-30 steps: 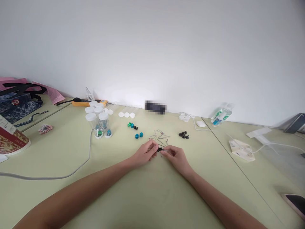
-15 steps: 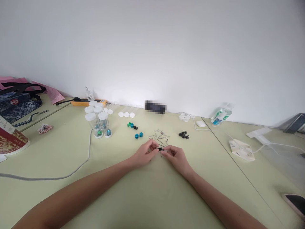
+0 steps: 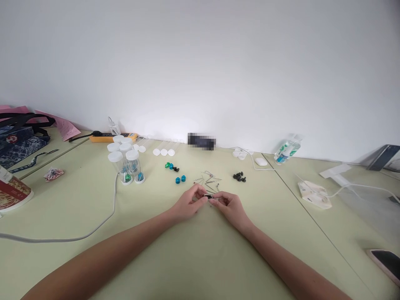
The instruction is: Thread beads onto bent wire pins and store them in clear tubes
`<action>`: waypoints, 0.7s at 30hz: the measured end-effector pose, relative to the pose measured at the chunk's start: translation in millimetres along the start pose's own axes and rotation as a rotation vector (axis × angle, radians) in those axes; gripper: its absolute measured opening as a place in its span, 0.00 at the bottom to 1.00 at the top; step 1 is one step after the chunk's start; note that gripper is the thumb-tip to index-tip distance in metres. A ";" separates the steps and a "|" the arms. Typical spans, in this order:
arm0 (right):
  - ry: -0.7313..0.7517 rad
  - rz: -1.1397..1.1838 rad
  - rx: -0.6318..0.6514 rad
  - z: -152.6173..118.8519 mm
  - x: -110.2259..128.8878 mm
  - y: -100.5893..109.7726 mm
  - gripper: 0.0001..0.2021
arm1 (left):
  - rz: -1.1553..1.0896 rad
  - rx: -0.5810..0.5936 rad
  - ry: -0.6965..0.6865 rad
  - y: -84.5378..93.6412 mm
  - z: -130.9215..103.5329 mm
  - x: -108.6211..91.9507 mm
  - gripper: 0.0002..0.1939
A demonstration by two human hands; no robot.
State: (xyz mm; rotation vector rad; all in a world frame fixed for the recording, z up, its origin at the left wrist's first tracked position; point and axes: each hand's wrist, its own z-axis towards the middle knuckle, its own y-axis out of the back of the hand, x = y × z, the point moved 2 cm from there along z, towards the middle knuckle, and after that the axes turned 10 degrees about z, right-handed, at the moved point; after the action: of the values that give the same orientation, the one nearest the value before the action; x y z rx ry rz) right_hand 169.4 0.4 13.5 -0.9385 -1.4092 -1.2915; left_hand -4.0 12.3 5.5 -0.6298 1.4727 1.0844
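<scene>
My left hand (image 3: 189, 202) and my right hand (image 3: 229, 205) meet over the middle of the table. Between their fingertips is a small black part (image 3: 208, 197), pinched from the left side by my left hand. The fingers of my right hand are closed on a thin metal pin (image 3: 218, 198) at the part's right end. Several thin metal pins (image 3: 213, 181) lie just beyond my fingers. Blue pieces (image 3: 178, 180) sit to the left of them, with green, blue and black pieces (image 3: 171, 166) behind. Several black pieces (image 3: 239, 177) form a pile at the right.
Clear tubes with white lids (image 3: 132, 156) stand at the left, by a grey cable (image 3: 114, 200) and an orange power strip (image 3: 112, 138). White discs (image 3: 164, 152) lie near the wall. At the right are a white case (image 3: 261, 161), a tissue pack (image 3: 286, 151) and a phone (image 3: 386, 262).
The camera view has shifted slightly, moving the table items a little left. Both hands keep nearly the same pose around the black part.
</scene>
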 end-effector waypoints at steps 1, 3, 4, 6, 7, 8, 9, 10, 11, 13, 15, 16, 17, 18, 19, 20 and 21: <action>-0.002 0.004 0.003 0.0 -0.5 0.0 0.17 | -0.011 0.007 0.003 -0.4 0.3 0.4 0.14; -0.009 0.007 0.009 0.2 -1.6 0.0 0.16 | -0.024 0.016 0.005 -1.0 0.8 0.9 0.15; -0.010 0.007 0.012 0.3 -2.1 0.0 0.16 | -0.022 0.018 0.003 -1.1 0.8 1.1 0.15; -0.009 0.002 0.013 0.5 -2.9 0.0 0.16 | 0.001 0.006 -0.006 -0.9 0.6 1.0 0.14; -0.007 -0.001 0.012 0.6 -3.1 0.1 0.16 | 0.013 -0.004 -0.012 -0.6 0.4 0.8 0.13; -0.004 -0.004 0.010 0.7 -3.3 0.1 0.16 | 0.020 -0.011 -0.015 -0.3 0.3 0.6 0.13; -0.002 -0.006 0.009 0.7 -3.3 0.1 0.16 | 0.017 -0.011 -0.014 -0.2 0.1 0.3 0.13; -0.001 -0.007 0.010 0.7 -3.3 0.0 0.15 | 0.007 -0.004 -0.008 -0.2 0.0 0.1 0.14; -0.001 -0.009 0.012 0.6 -3.2 -0.1 0.15 | -0.005 0.007 -0.001 -0.3 -0.1 0.0 0.14; -0.001 -0.013 0.013 0.5 -3.0 -0.1 0.15 | -0.013 0.029 0.014 -0.5 -0.5 -0.5 0.15; -0.003 -0.017 0.008 0.5 -2.8 0.1 0.15 | 0.012 0.015 0.009 0.0 -0.9 -1.3 0.14; -0.003 -0.018 0.005 0.5 -2.7 0.2 0.15 | 0.028 0.000 0.002 0.4 -1.1 -1.6 0.14; -0.005 -0.017 0.005 0.6 -2.6 0.2 0.15 | 0.038 -0.011 -0.003 0.6 -1.2 -1.8 0.13; -0.006 -0.015 0.006 0.7 -2.5 0.2 0.16 | 0.039 -0.015 -0.004 0.8 -1.2 -1.8 0.14; -0.008 -0.013 0.009 0.7 -2.3 0.2 0.16 | 0.030 -0.009 -0.004 0.7 -1.2 -1.7 0.13; -0.010 -0.011 0.011 0.7 -2.2 0.1 0.16 | 0.018 0.004 -0.002 0.5 -1.1 -1.4 0.13; -0.010 -0.011 0.013 0.7 -2.0 0.1 0.15 | 0.007 0.018 0.002 0.2 -1.0 -1.1 0.13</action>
State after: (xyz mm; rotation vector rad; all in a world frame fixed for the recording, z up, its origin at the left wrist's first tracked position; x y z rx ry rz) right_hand 169.9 1.2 11.6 -0.9312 -1.4309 -1.2862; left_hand -4.5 11.3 6.5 -0.6136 1.4853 1.0753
